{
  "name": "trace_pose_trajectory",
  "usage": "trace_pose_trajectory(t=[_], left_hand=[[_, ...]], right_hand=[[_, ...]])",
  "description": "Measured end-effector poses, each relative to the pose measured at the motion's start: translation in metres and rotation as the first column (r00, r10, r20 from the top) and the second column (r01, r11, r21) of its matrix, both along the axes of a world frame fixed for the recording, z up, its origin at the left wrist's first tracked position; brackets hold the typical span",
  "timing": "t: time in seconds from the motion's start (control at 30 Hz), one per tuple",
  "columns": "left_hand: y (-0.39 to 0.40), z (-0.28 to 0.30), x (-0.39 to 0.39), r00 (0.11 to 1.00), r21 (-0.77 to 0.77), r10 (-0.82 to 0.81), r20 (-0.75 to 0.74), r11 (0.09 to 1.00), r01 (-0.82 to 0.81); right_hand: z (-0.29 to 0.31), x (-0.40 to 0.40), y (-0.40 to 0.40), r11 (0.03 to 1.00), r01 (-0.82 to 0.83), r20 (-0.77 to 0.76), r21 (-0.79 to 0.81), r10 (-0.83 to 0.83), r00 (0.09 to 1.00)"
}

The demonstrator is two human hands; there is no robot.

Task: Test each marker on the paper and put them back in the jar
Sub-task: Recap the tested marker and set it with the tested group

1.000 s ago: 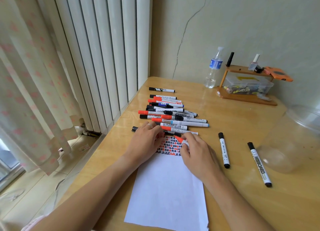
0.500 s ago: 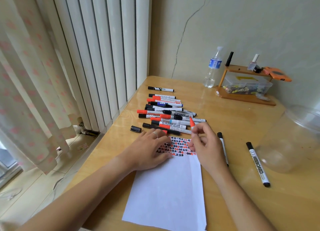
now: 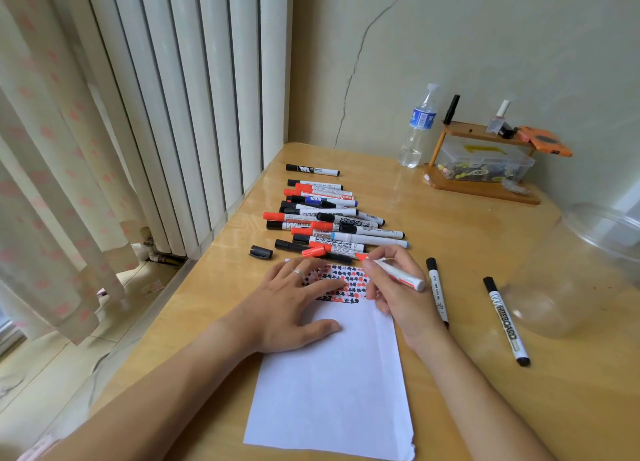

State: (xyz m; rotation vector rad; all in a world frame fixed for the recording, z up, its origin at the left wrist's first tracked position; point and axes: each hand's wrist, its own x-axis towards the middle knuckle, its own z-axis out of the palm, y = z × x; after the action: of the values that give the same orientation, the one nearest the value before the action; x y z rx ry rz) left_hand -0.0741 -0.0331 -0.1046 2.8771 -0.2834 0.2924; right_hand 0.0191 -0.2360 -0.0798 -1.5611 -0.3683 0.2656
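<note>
A white sheet of paper (image 3: 332,384) lies on the wooden table (image 3: 450,218), with red and black test marks along its far end. My left hand (image 3: 291,305) rests flat on the paper, fingers straight. My right hand (image 3: 394,284) grips an uncapped red marker (image 3: 398,273), its red tip pointing at the paper's far right corner. A pile of several capped red, black and blue markers (image 3: 332,218) lies beyond the paper. The clear plastic jar (image 3: 581,270) lies on its side at the right.
Two black markers (image 3: 506,320) lie right of the paper, one partly under my right wrist. A loose black cap (image 3: 260,252) sits left of the pile. A water bottle (image 3: 417,128) and a wooden rack with a clear box (image 3: 485,166) stand at the back. Radiator and curtain are on the left.
My right hand has taken the cap off the red marker, lifted it from the pile's edge and turned it into a writing grip with the tip down. The left hand slid slightly onto the paper.
</note>
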Motion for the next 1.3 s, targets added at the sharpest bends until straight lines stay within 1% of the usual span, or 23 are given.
trace_pose_trajectory(t=[0.13, 0.27, 0.4, 0.53, 0.63, 0.77, 0.87, 1.03, 1.2, 1.3], left_hand=[[0.0, -0.0012, 0.0001, 0.998, -0.04, -0.018, -0.059, 0.999, 0.015], [-0.0002, -0.0003, -0.0002, 0.995, -0.038, -0.022, -0.092, 0.999, 0.019], [-0.001, 0.0016, -0.0011, 0.995, -0.033, -0.019, -0.095, 0.999, 0.016], [-0.0017, 0.0031, -0.0013, 0.996, -0.046, -0.015, -0.091, 0.999, 0.01], [-0.0013, 0.0033, -0.0016, 0.997, -0.047, -0.009, -0.077, 0.999, 0.006], [-0.0012, 0.0038, -0.0012, 0.997, -0.033, -0.013, -0.08, 0.999, 0.01], [-0.0011, 0.0036, -0.0011, 0.996, -0.011, -0.019, -0.082, 1.0, 0.018], [-0.0005, 0.0023, -0.0007, 0.997, -0.024, -0.016, -0.071, 1.0, 0.014], [-0.0001, 0.0012, 0.0008, 0.997, -0.018, -0.012, -0.072, 1.0, 0.011], [0.0002, 0.0008, 0.0007, 0.998, -0.022, -0.016, -0.066, 1.0, 0.015]], right_hand=[[-0.0023, -0.0033, 0.0023, 0.999, 0.017, -0.016, -0.029, -0.017, 1.0], [0.0017, -0.0053, -0.0025, 0.996, -0.024, -0.025, -0.085, 0.022, 0.999], [-0.0017, -0.0062, -0.0046, 0.981, 0.074, 0.018, -0.181, -0.072, 0.997], [-0.0043, -0.0068, -0.0042, 0.969, 0.14, 0.014, -0.203, -0.14, 0.99], [-0.0031, -0.0074, -0.0043, 0.952, 0.177, 0.029, -0.248, -0.175, 0.984], [-0.0018, -0.0086, -0.0032, 0.948, 0.169, 0.018, -0.27, -0.171, 0.985], [-0.0024, -0.009, -0.0025, 0.941, 0.178, 0.041, -0.288, -0.173, 0.984], [-0.0035, -0.0092, -0.0021, 0.928, 0.184, 0.076, -0.325, -0.168, 0.983], [-0.0021, -0.0096, -0.0016, 0.924, 0.178, 0.066, -0.338, -0.166, 0.984], [-0.0025, -0.0086, -0.0005, 0.922, 0.199, 0.055, -0.331, -0.192, 0.98]])
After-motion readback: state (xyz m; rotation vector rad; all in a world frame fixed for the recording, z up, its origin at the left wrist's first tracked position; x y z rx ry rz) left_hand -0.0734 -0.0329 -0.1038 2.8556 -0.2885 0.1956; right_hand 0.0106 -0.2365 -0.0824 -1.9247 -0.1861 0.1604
